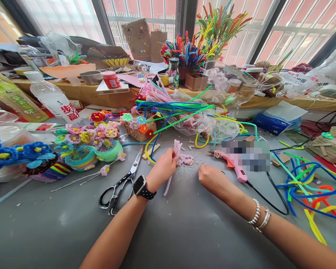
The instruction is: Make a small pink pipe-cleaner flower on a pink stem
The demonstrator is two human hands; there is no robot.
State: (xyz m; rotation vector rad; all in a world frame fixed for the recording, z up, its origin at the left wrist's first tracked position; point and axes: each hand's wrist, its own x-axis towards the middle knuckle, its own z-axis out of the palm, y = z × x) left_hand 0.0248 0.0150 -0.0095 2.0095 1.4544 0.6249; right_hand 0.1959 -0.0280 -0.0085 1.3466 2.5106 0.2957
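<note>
My left hand [164, 168], with a watch on its wrist, is closed around a bundle of pale pink pipe cleaners [178, 146]. The short ends stick up above the fingers, and one long stem [167, 186] hangs below. Beside it on the grey table lie more pale pink pieces [185, 160] and small clippings. My right hand [211, 178] is closed a little to the right, apart from the bundle. A thin loop shows behind it, but what the fingers hold is hidden. Large black-handled scissors [123, 183] lie partly spread left of my left hand. Beyond my right hand rests a pink glue gun [235, 166].
Pipe-cleaner flower baskets [109, 149] stand at the left. Green and blue pipe cleaners [176, 106] lie on plastic bags at the back. The glue gun's black cable [264, 200] crosses the table near loose coloured pipe cleaners [308, 179]. A blue tissue pack [278, 118] lies at back right.
</note>
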